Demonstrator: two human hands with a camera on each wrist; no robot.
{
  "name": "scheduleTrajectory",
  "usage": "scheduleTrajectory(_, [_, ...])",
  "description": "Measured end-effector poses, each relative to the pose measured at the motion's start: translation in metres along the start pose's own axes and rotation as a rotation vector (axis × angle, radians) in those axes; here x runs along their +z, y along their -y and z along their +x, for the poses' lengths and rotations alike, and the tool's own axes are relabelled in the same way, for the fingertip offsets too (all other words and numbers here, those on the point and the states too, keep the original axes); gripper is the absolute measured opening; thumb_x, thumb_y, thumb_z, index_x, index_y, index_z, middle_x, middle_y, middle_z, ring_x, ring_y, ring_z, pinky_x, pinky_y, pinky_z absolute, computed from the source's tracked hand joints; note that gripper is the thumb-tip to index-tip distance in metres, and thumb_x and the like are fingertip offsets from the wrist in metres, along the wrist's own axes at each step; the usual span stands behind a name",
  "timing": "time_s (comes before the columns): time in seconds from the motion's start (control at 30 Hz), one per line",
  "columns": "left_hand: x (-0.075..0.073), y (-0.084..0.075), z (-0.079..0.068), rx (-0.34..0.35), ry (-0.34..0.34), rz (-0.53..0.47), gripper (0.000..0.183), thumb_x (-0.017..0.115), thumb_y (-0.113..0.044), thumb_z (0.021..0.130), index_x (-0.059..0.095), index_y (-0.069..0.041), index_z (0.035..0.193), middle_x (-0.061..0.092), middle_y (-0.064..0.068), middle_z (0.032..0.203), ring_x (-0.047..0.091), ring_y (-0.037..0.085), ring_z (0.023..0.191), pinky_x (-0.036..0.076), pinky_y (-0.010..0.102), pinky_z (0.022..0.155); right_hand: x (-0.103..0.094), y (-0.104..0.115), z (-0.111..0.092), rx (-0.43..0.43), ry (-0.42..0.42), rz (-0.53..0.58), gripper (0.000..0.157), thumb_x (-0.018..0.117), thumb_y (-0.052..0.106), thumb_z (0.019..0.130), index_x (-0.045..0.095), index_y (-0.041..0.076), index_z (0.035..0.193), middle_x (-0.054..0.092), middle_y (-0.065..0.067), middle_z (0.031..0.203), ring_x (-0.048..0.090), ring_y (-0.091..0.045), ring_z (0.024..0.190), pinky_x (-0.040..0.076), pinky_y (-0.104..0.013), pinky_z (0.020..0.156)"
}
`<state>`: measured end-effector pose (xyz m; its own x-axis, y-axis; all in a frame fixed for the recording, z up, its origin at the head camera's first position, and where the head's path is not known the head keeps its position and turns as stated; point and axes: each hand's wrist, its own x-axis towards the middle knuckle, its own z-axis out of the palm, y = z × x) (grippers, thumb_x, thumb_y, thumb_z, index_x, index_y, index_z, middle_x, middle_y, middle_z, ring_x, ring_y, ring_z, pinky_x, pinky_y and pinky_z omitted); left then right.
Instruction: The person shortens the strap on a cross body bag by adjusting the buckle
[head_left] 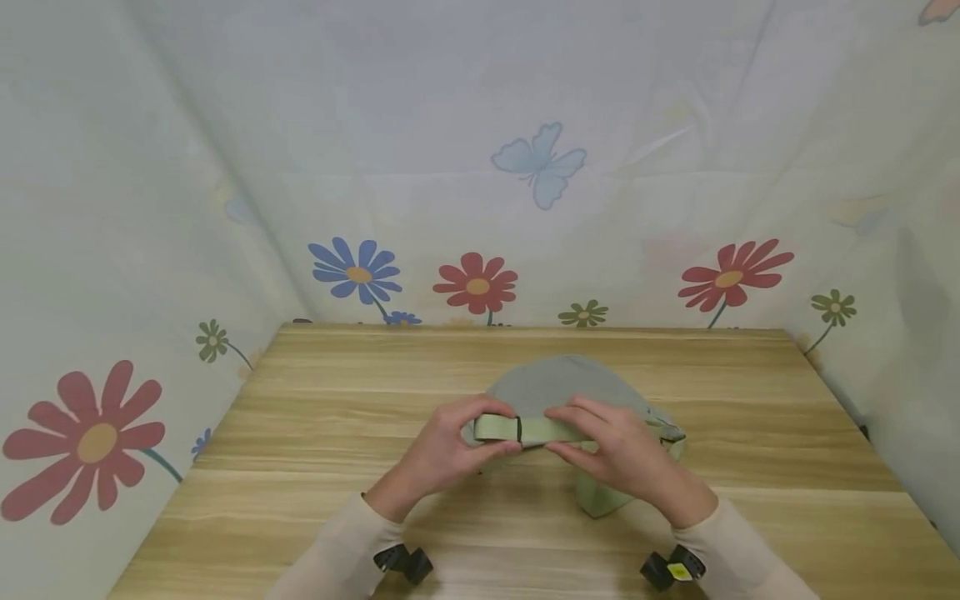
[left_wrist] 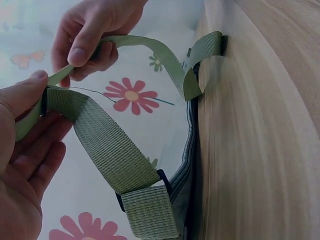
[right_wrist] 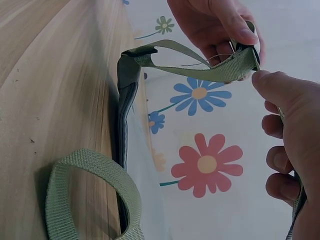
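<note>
A grey bag [head_left: 566,379] with a curved outline lies on the table, its green webbing strap [head_left: 551,430] raised in front of it. The left hand [head_left: 446,437] pinches the strap's folded loop beside a black slider buckle [head_left: 519,428], thumb on one side and fingers on the other. To the right of that buckle, the right hand [head_left: 618,446] holds the strap between thumb and fingers. A second black buckle [left_wrist: 164,182] joins the strap to the bag's end in the left wrist view. The zipper [right_wrist: 124,125] runs along the bag's edge.
The bag rests on a wood-grain table [head_left: 337,367]. A strap loop [right_wrist: 90,160] curls on the table by the bag in the right wrist view. A flower-print cloth [head_left: 420,167] hangs behind the table. A thin loose thread [left_wrist: 90,91] trails near the strap.
</note>
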<state>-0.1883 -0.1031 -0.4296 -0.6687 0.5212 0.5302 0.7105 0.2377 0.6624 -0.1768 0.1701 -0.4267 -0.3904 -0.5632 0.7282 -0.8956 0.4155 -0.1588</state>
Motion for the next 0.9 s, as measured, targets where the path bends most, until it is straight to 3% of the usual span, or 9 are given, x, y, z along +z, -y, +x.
scheduleTrajectory(0.2, [0.000, 0.001, -0.002, -0.051, -0.004, 0.000, 0.042, 0.091, -0.012, 0.087, 0.071, -0.008, 0.124, 0.079, 0.005, 0.117, 0.073, 0.016, 0.108, 0.061, 0.036, 0.099, 0.000, -0.003, -0.004, 0.008, -0.007, 0.039, 0.028, 0.072, 0.031, 0.105, 0.075, 0.008, 0.120, 0.072, 0.001, 0.101, 0.061, -0.004, 0.069, 0.053, -0.015, 0.064])
scheduleTrajectory(0.43, [0.001, 0.008, -0.004, -0.213, 0.051, -0.029, 0.060, 0.095, -0.020, 0.084, 0.065, -0.010, 0.135, 0.077, 0.005, 0.127, 0.070, 0.021, 0.121, 0.057, 0.046, 0.110, 0.003, -0.003, -0.007, 0.026, -0.019, 0.065, 0.029, 0.071, 0.033, 0.106, 0.074, 0.007, 0.120, 0.073, -0.001, 0.102, 0.062, -0.006, 0.068, 0.054, -0.017, 0.064])
scheduleTrajectory(0.57, [0.005, 0.012, -0.005, -0.312, 0.098, -0.033, 0.052, 0.096, -0.026, 0.083, 0.072, -0.013, 0.127, 0.078, 0.002, 0.124, 0.071, 0.018, 0.117, 0.057, 0.040, 0.105, 0.003, -0.002, -0.008, 0.039, -0.023, 0.086, 0.029, 0.071, 0.031, 0.106, 0.074, 0.006, 0.121, 0.073, -0.002, 0.104, 0.061, -0.005, 0.067, 0.053, -0.015, 0.062])
scheduleTrajectory(0.7, [0.010, 0.013, -0.007, -0.361, 0.089, -0.062, 0.039, 0.096, -0.024, 0.083, 0.077, -0.016, 0.117, 0.080, -0.002, 0.114, 0.072, 0.014, 0.109, 0.057, 0.035, 0.103, 0.004, -0.001, -0.008, 0.047, -0.021, 0.099, 0.029, 0.073, 0.029, 0.106, 0.074, 0.005, 0.122, 0.074, -0.003, 0.106, 0.065, -0.008, 0.074, 0.055, -0.017, 0.067])
scheduleTrajectory(0.8, [0.012, 0.009, -0.006, -0.343, 0.060, -0.059, 0.035, 0.094, -0.019, 0.085, 0.077, -0.014, 0.115, 0.081, 0.000, 0.113, 0.074, 0.015, 0.108, 0.058, 0.037, 0.103, 0.004, 0.000, -0.006, 0.050, -0.017, 0.104, 0.031, 0.071, 0.030, 0.107, 0.073, 0.003, 0.123, 0.074, -0.002, 0.107, 0.065, -0.008, 0.079, 0.056, -0.018, 0.071])
scheduleTrajectory(0.9, [0.012, 0.006, -0.006, -0.278, 0.037, -0.016, 0.032, 0.092, -0.017, 0.086, 0.077, -0.012, 0.114, 0.082, 0.002, 0.111, 0.075, 0.016, 0.106, 0.061, 0.037, 0.101, 0.004, 0.002, -0.004, 0.054, -0.006, 0.111, 0.033, 0.071, 0.030, 0.106, 0.072, 0.003, 0.126, 0.074, -0.002, 0.107, 0.064, -0.006, 0.081, 0.054, -0.016, 0.071])
